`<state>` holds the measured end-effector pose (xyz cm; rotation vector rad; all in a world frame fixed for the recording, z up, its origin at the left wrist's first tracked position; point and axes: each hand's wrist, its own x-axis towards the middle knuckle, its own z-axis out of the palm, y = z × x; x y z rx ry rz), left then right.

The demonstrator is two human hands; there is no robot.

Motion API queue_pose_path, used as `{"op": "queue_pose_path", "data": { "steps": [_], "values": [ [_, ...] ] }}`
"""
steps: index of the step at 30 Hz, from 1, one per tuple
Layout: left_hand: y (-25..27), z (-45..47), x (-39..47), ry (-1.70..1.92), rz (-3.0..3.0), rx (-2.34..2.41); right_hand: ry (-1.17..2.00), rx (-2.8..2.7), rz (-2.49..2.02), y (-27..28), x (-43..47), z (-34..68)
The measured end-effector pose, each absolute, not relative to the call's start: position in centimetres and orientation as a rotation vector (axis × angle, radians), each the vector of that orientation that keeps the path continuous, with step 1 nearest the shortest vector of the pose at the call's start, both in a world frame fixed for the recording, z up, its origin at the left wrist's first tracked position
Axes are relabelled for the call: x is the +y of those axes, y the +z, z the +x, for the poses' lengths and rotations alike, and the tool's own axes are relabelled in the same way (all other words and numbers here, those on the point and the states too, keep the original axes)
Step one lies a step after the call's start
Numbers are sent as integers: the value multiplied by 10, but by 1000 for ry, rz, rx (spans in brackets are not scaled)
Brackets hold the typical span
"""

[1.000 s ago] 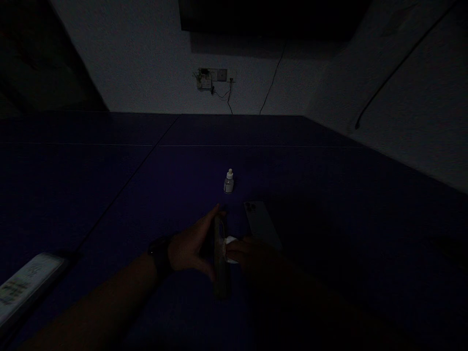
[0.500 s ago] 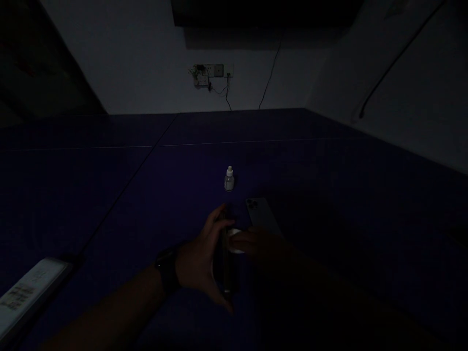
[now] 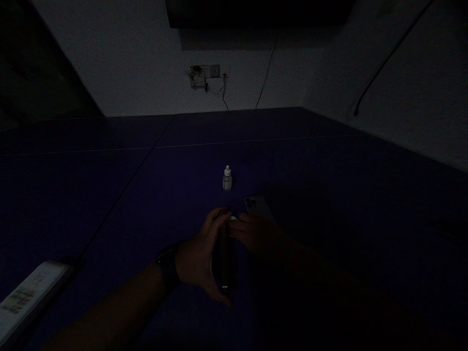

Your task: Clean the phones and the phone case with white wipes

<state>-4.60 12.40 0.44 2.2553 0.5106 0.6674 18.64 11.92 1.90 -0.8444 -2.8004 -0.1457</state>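
Observation:
The scene is very dim. My left hand (image 3: 197, 258), with a dark watch (image 3: 168, 268) on its wrist, grips a phone (image 3: 224, 261) that stands on edge, its narrow side towards me. Fingers hold its far end and the thumb its near end. My right hand (image 3: 256, 231) pinches a small white pad (image 3: 233, 218) against the right face near the far end; most of the pad is hidden by fingers. Another phone (image 3: 259, 205), its several camera lenses up, lies partly behind my right hand. Beyond the hands stands a small dropper bottle (image 3: 227, 182) with a white cap.
A long white box (image 3: 34, 292) with printed labels lies at the lower left of the dark blue surface (image 3: 183, 170). On the far wall are sockets (image 3: 208, 71) with cables and a dark screen (image 3: 256, 12) above. Another cable (image 3: 391, 63) hangs at the right.
My right hand and the white pad have moved to the far end of the held phone, and less of the pad shows. My left hand keeps its grip. The view has shifted slightly.

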Motion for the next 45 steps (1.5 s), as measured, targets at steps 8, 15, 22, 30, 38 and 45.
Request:
{"op": "queue_pose_path", "data": {
  "steps": [8, 15, 22, 30, 38, 45],
  "values": [
    [4, -48, 124, 624, 2267, 540, -179, -2763, -860, 19, 119, 184],
    [5, -49, 126, 614, 2299, 544, -123, -2780, -803, 17, 120, 186],
    [5, -48, 126, 639, 2295, 530, -171, -2712, -918, 15, 122, 186],
    [1, -47, 128, 648, 2304, 517, -47, -2771, -594, 10, 123, 189],
    [1, -49, 129, 639, 2318, 506, -49, -2751, -643, 5, 122, 187],
    [-1, -48, 130, 664, 2334, 502, -129, -2723, -777, 6, 124, 187]
  ]
}}
